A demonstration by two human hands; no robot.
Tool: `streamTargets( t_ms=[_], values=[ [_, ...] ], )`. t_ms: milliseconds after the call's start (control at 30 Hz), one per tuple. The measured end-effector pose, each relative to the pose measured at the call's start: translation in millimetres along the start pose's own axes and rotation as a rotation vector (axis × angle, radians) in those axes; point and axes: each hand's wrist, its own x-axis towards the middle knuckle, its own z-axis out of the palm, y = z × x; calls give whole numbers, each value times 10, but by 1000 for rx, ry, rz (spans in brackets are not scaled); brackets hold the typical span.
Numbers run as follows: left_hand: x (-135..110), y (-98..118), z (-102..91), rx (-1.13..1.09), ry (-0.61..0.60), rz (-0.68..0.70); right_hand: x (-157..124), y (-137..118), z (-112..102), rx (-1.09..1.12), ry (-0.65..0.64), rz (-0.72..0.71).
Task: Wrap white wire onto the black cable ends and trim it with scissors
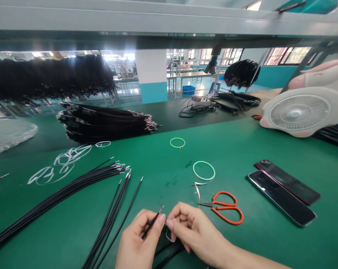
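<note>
My left hand [142,237] pinches a black cable [151,225] close to its bare end, which points up and away. Just beside it, fingertips almost touching, my right hand [193,231] is closed on a thin white strip [169,235] that curls in a small loop below the fingers. More black cable runs under both hands. Right of them lie orange-handled scissors [227,207], their tips over a tail of pale tape. A roll of tape with a green rim [204,170] rests behind the scissors.
Loose black cables [73,188] lie at left, beside tangled white strips [70,158]. A large cable bundle [107,123] sits behind. Two phones [282,198] and a white fan [300,112] are at right. A green ring [177,142] lies mid-table; a shelf beam [169,22] crosses overhead.
</note>
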Motion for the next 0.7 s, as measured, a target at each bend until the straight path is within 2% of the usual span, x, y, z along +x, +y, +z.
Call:
streamTargets(
  t_ms=[200,367,600,700],
  values=[
    [-29,-46,58,-8,21,-28,-15,-19,11,-43,67,-47],
    [-36,-40,74,-49,125,-93,-15,-9,-7,-146,164,-76],
    [-38,-11,81,-48,101,-2,-102,-38,85,-325,277,-344],
    [-38,-2,66,-51,101,0,-140,-6,116,-470,273,-487]
  ],
)
